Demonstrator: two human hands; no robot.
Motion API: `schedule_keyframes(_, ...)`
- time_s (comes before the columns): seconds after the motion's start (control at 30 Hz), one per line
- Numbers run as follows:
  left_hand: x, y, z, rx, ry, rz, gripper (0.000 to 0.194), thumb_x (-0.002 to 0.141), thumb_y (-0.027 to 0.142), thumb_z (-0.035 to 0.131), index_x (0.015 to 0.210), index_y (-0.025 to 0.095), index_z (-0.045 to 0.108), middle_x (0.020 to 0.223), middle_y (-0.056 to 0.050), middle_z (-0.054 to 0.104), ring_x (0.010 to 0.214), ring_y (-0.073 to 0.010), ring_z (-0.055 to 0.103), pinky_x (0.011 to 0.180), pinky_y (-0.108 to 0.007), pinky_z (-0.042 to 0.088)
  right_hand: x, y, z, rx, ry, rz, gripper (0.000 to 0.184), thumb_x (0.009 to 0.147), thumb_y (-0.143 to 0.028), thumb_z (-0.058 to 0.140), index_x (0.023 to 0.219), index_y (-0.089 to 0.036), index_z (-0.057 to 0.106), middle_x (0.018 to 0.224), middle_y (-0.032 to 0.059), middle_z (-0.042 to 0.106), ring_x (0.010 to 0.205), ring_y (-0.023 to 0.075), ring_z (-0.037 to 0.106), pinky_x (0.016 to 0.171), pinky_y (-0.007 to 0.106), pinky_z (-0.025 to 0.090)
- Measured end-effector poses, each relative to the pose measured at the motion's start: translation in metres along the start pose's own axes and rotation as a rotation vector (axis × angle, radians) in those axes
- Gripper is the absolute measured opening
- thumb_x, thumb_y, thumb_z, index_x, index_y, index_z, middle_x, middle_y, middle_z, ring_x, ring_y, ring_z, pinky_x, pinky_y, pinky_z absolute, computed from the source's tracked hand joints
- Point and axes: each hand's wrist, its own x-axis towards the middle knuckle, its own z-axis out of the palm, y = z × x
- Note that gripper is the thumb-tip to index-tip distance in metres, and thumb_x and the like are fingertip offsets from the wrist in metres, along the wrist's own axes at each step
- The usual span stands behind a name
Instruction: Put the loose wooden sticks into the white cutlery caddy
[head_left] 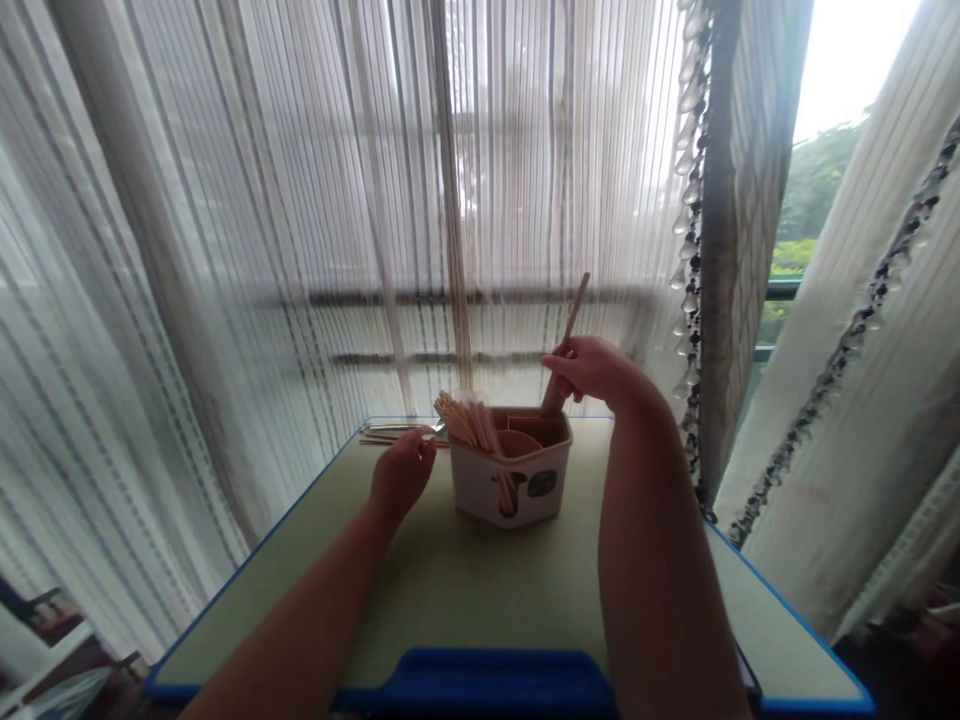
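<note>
A white utensil holder [476, 488] with a brown rim and compartments stands on the table. Thin wooden sticks and clear-wrapped straws [472, 422] fill its left compartment. My right hand [589, 368] is closed around chopsticks [576, 305], held upright and slightly tilted, their lower ends inside the back right of the holder. Left of the holder, my left hand [405, 470] has its fingers curled together. Whether it grips anything is hidden. Just behind it lie metal cutlery [390, 428] and chopsticks [375, 441], partly covered by the hand.
The pale table [480, 590] has a blue edge and a blue raised strip [499, 680] at the front. A dark flat object [748, 672] shows by my right forearm. Sheer striped curtains [300, 200] hang behind, with beaded trim at the right.
</note>
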Motion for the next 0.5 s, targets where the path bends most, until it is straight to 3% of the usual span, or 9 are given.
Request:
schedule_keyframes(0.1,0.000,0.000,0.001,-0.004,-0.007,0.002,0.026,0.085,0.030,0.044,0.103,0.019,0.059,0.077,-0.002,0.064,0.068,-0.0145,0.059,0.066,-0.025,0.045,-0.002,-0.003,-0.001,0.039,0.139,-0.023,0.013,0.077,-0.028,0.059,0.076,-0.015,0.056,0.051,0.0003,0.058,0.037,0.0098,0.051,0.034,0.020,0.037)
schedule_keyframes(0.23,-0.001,-0.002,0.001,0.008,-0.014,-0.016,0.025,0.084,0.030,0.045,0.103,0.020,0.059,0.077,-0.002,0.064,0.068,-0.0152,0.059,0.067,-0.026,0.046,-0.007,-0.012,-0.007,0.025,0.355,-0.081,0.024,0.076,-0.031,0.061,0.092,-0.014,0.057,0.051,-0.0009,0.057,0.038,0.0099,0.050,0.036,0.021,0.038)
schedule_keyframes(0.33,-0.001,-0.003,0.000,0.066,-0.046,-0.049,0.027,0.085,0.029,0.043,0.105,0.019,0.058,0.081,-0.004,0.065,0.073,-0.0164,0.060,0.070,-0.027,0.046,-0.014,-0.020,-0.011,0.042,0.455,-0.137,0.024,0.076,-0.035,0.060,0.090,-0.015,0.057,0.054,-0.0006,0.057,0.039,0.0094,0.051,0.038,0.021,0.038)
schedule_keyframes(0.4,-0.001,-0.005,-0.002,0.147,-0.089,-0.076,0.030,0.086,0.027,0.041,0.108,0.018,0.057,0.088,-0.007,0.065,0.082,-0.0182,0.061,0.076,-0.029,0.046,-0.020,-0.028,-0.011,0.085,0.371,-0.178,0.021,0.077,-0.036,0.059,0.082,-0.016,0.058,0.055,-0.0002,0.058,0.039,0.0081,0.049,0.037,0.020,0.036)
schedule_keyframes(0.5,-0.002,-0.011,-0.005,0.332,-0.217,-0.149,0.035,0.083,0.027,0.045,0.115,0.016,0.055,0.107,-0.014,0.060,0.101,-0.0244,0.056,0.085,-0.036,0.044,-0.032,-0.043,-0.009,0.183,0.067,-0.252,0.021,0.078,-0.036,0.059,0.074,-0.016,0.058,0.056,-0.0001,0.058,0.041,0.0062,0.048,0.037,0.018,0.035)
